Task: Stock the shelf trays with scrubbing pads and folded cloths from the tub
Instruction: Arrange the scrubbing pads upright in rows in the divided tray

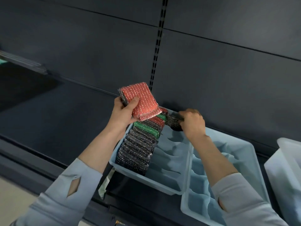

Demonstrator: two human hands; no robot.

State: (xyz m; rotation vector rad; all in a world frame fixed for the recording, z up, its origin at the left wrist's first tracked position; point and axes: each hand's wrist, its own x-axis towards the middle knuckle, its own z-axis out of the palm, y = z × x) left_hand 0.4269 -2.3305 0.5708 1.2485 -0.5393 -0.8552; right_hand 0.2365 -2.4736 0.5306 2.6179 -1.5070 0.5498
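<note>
A light blue divided tray (146,176) sits on the dark shelf. Its left column holds a row of scrubbing pads (138,144) standing on edge, mostly dark silver, with green and red ones toward the back. My left hand (124,110) grips a small stack of pads above the tray's back left corner, a red pad (143,98) on top and a dark one under it. My right hand (192,123) holds a dark silver pad (172,120) at the back of the tray's second column.
A second light blue divided tray (244,160) stands against the first one's right side, its slots bare. A pale container (286,160) is at the far right edge. The dark shelf (57,121) stretches left; a slotted upright (156,54) runs up the back panel.
</note>
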